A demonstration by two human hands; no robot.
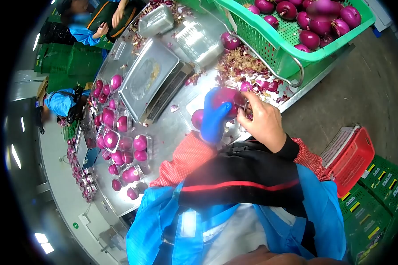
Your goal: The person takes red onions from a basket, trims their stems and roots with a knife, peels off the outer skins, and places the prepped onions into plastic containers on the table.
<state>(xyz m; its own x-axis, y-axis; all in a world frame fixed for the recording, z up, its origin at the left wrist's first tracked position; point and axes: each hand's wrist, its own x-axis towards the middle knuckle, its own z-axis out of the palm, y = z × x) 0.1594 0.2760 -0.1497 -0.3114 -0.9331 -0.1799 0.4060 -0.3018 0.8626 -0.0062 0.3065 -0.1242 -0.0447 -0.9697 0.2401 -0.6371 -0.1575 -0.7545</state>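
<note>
My left hand (214, 119), in a blue glove, is closed around a red onion (228, 98) above the table's near edge. My bare right hand (266, 123) has its thumb and forefinger at the right end of that onion, bent in a pinch against it. Whether loose skin sits between those fingertips cannot be made out. Another red onion (197, 118) lies just left of the glove. Beyond my hands is a heap of onion skins and roots (239, 66), with a red onion (230, 40) at its far side.
A green basket (274, 53) of red onions stands at the table's right. A scale (152, 81), clear plastic trays (199, 44) and packed onions (119, 157) occupy the metal table (170, 126). A red basket (356, 159) and green crates (376, 207) are at right. Two people work beyond.
</note>
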